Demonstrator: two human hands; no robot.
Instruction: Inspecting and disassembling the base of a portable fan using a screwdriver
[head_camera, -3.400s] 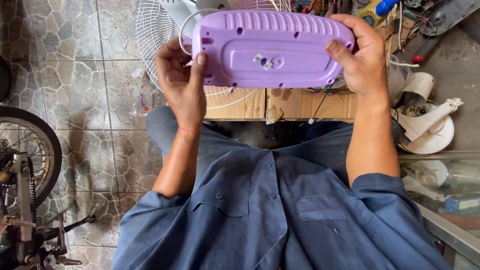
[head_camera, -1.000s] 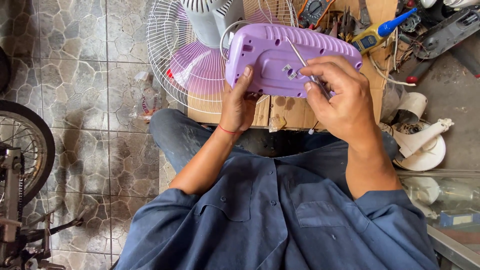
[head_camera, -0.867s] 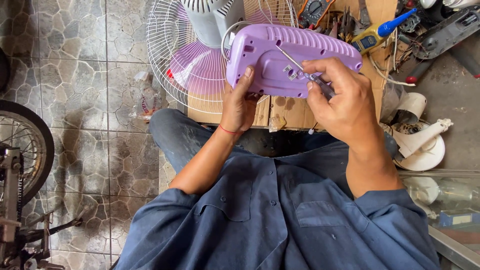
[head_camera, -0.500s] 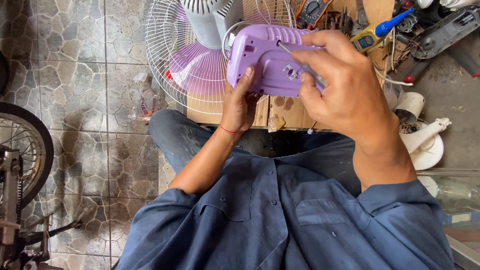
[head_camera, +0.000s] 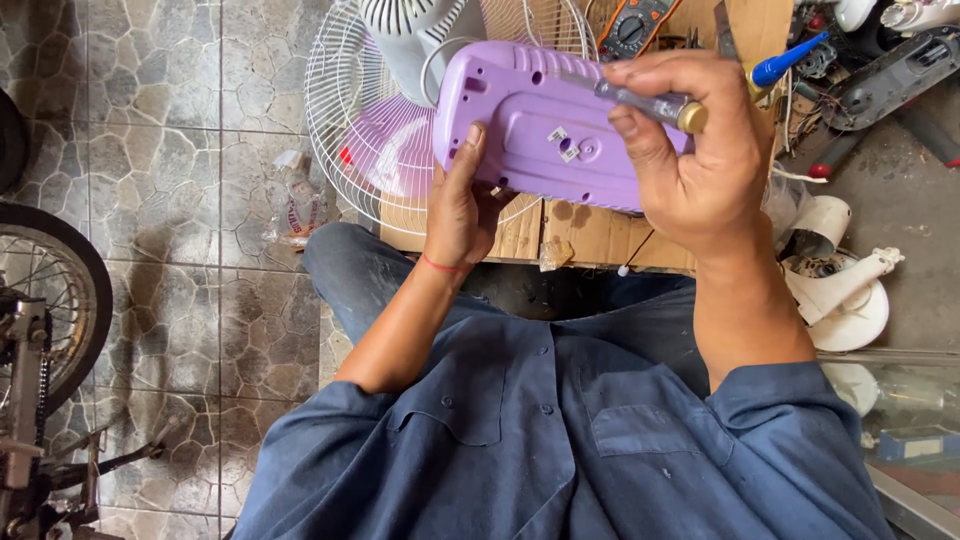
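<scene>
Right hand (head_camera: 690, 160): fingers clamped round a clear-handled screwdriver (head_camera: 640, 100), shaft lying across the purple plastic casing (head_camera: 545, 140). Left hand (head_camera: 462, 205): fingers closed on the casing's lower left edge, thumb pressed up its face. Casing held above a wooden board (head_camera: 560, 230); white fan guard (head_camera: 370, 120) just behind; motorbike wheel (head_camera: 50, 290) far left

The tiled floor (head_camera: 150, 180) on the left is wide and open, with only a small plastic bottle (head_camera: 297, 205) lying on it. A wheel (head_camera: 55, 300) blocks the far left edge. Straight ahead, the white fan cage (head_camera: 370, 130) stands in the way. The wooden table (head_camera: 590, 230) is crowded with tools at the back. On the right, white fan parts (head_camera: 845, 300) and a dark metal piece (head_camera: 880, 75) fill the ground.
</scene>
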